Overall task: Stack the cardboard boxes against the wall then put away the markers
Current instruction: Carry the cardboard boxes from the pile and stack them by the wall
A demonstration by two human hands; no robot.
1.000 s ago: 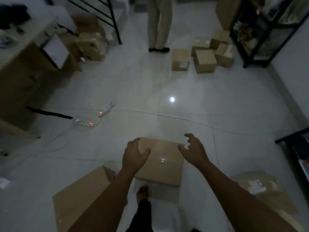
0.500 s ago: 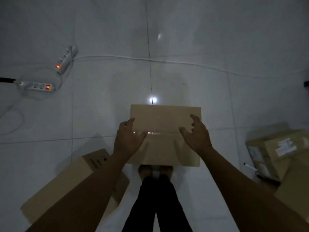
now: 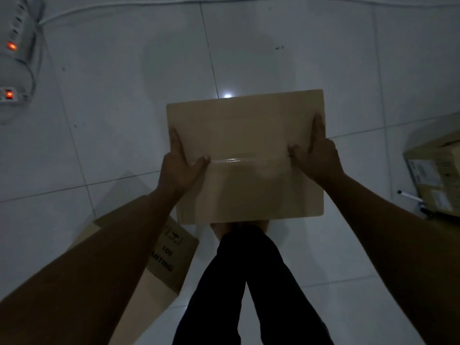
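Cardboard box (image 3: 249, 155) gripped between left hand (image 3: 179, 168) and right hand (image 3: 317, 158) fingers (image 3: 317, 128).

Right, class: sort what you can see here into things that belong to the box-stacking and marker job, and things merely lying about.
Belongs to the job:
taped box, gripped by left hand and right hand
printed box on the floor
labelled boxes at the right edge
marker beside them

Lying about:
power strips, switches lit
white cable
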